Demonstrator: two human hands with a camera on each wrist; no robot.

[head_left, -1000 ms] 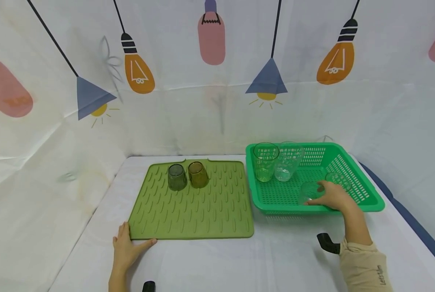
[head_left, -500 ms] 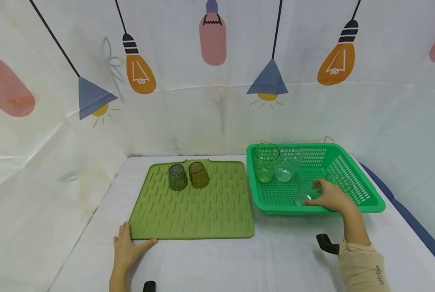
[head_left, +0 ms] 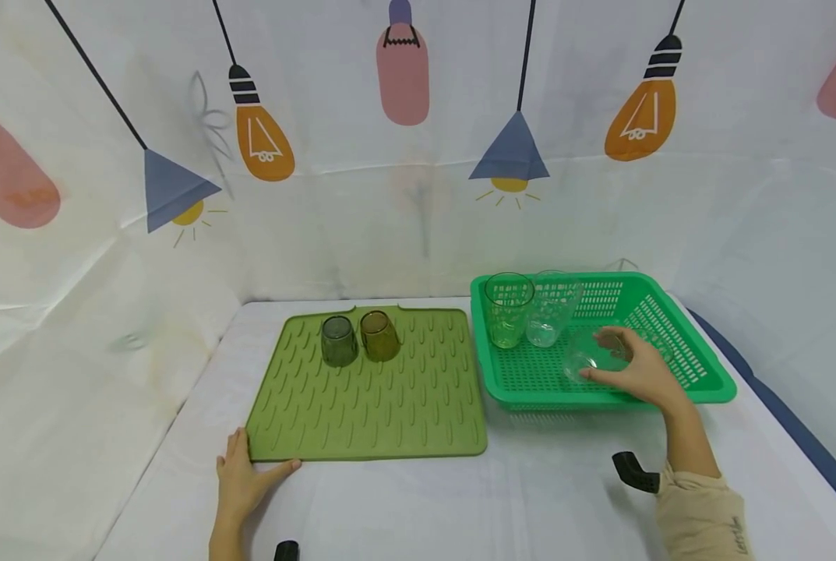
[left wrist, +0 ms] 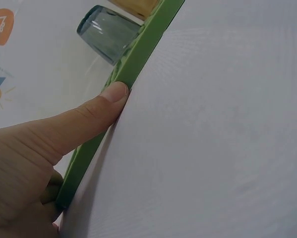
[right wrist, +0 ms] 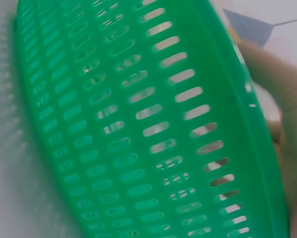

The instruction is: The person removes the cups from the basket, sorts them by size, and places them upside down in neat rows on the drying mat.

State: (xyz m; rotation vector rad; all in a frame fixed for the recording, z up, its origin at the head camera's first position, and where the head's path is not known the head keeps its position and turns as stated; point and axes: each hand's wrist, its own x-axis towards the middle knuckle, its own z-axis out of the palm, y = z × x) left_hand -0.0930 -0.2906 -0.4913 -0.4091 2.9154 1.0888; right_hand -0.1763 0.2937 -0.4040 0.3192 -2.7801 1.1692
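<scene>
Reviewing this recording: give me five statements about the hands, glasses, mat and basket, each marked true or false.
1. A grey tumbler and an amber tumbler stand side by side on the green drying mat. True.
2. The left hand holds the amber tumbler. False: it touches the mat's near left corner.
3. The green plastic basket stands left of the mat. False: it stands on the right.
4. The right hand holds a clear glass at the basket. True.
5. Two tall clear glasses sit in the basket's left half. True.
</scene>
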